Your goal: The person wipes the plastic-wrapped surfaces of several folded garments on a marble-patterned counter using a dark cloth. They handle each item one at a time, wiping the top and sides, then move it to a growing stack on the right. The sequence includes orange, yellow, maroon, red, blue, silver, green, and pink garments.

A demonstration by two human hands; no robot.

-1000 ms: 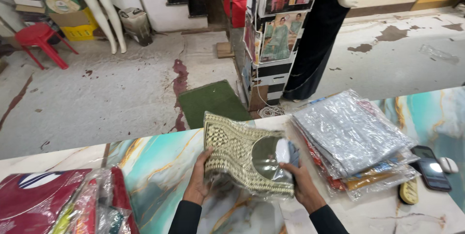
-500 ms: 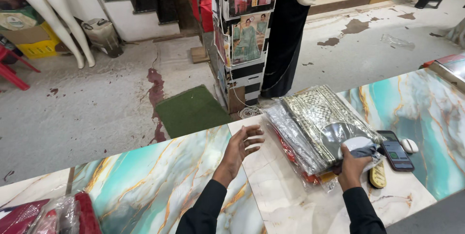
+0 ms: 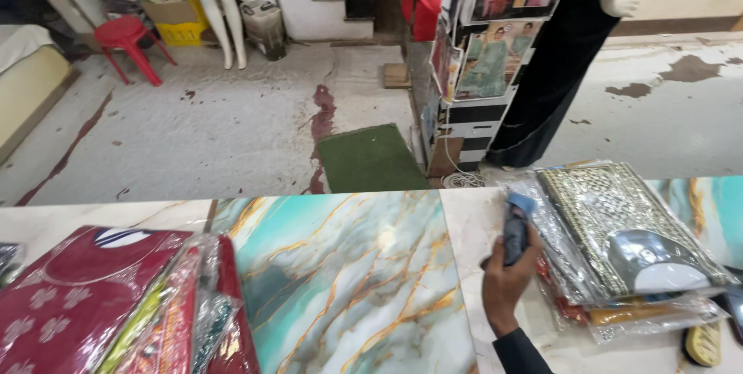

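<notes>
My right hand point(image 3: 505, 285) is shut on a small dark blue hand-held device point(image 3: 515, 228) with a light blue top. It hovers over the counter just left of a stack of plastic-wrapped garment packets point(image 3: 611, 223), whose top packet is gold and black embroidered cloth. The device's tip nearly touches the stack's left edge. My left hand is out of view. A second pile of wrapped garments point(image 3: 85, 300), mostly maroon, lies at the counter's near left.
The counter point(image 3: 348, 281) is teal and white marble. Beyond it are a green mat point(image 3: 371, 159), a rack of garment pictures point(image 3: 480, 61), a black-dressed mannequin point(image 3: 561, 64), a red stool point(image 3: 128, 37) and white mannequin legs point(image 3: 213, 3). A dark gadget point(image 3: 734, 306) lies at the right edge.
The gold packet went from both hands onto the right stack. My left hand then left the view. My right hand came off the packet to the stack's left. The view swung left.
</notes>
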